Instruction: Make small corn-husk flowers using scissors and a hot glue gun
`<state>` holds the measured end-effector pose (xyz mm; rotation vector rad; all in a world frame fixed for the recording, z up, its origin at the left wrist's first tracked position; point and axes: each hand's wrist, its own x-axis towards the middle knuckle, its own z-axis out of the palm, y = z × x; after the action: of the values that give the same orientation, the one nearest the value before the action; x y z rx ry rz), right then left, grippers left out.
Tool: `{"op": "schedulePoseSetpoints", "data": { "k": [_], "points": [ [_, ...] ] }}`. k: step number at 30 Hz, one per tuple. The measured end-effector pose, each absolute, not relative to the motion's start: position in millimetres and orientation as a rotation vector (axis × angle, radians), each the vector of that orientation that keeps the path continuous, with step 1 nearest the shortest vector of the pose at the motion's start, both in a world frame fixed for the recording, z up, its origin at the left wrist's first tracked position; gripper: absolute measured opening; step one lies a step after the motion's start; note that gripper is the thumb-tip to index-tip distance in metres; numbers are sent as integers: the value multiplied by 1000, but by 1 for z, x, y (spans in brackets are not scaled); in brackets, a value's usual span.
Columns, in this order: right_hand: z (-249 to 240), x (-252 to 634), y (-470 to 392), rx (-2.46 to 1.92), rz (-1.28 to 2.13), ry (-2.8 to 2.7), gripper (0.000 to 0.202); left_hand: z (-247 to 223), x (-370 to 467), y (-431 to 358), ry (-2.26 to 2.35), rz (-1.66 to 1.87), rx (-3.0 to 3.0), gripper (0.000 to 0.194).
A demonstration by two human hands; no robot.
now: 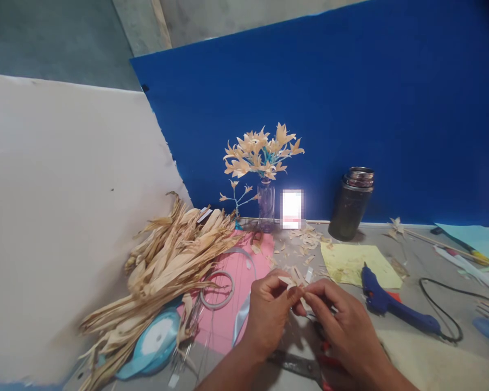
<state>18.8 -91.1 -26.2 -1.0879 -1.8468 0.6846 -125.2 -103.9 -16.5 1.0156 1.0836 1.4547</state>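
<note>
My left hand [269,312] is closed, thumb and fingers pinching a pale husk piece [290,281] that sticks up past my fingertips. My right hand [338,315] meets it from the right, its thumb and forefinger closed on the same piece, though the fingers hide the exact spot they grip. Below my hands lie scissors [297,365] with red handles, partly covered by my right hand

To the left is a pink sheet [215,326], with a pale ring-shaped roll [217,306] and some thin wires on it. Left of that, a big heap of dried husks [179,255] spreads from far to near, and a light-blue ribbon roll [157,336] sits against its near end

Just beyond my hands, husk scraps [307,238] are scattered over the grey table [415,258]. On the far side a clear vase [266,206] holds a bunch of pale husk flowers [264,149] on blue-green stems, and a small sprig [237,203] stands to its left. A dark open bottle [350,209] stands far right of the vase, in front of the blue board [350,108]. Nearer, to my right, are a yellow sheet [361,260] and a blue glue gun [399,308], its black cord [440,283] looping off to the right
</note>
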Motion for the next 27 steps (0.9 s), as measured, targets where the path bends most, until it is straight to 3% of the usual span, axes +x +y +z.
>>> {"op": "schedulePoseSetpoints", "data": {
  "k": [13, 27],
  "points": [
    [-24, 18, -91, -1031, 847, -1893, 25, -13, -128, -109, 1168, 1498, 1150, 35],
    [-21, 17, -96, -800, 480, -2103, 29, -3, -134, -107, 1177, 1386, 1062, 26]
  ]
}}
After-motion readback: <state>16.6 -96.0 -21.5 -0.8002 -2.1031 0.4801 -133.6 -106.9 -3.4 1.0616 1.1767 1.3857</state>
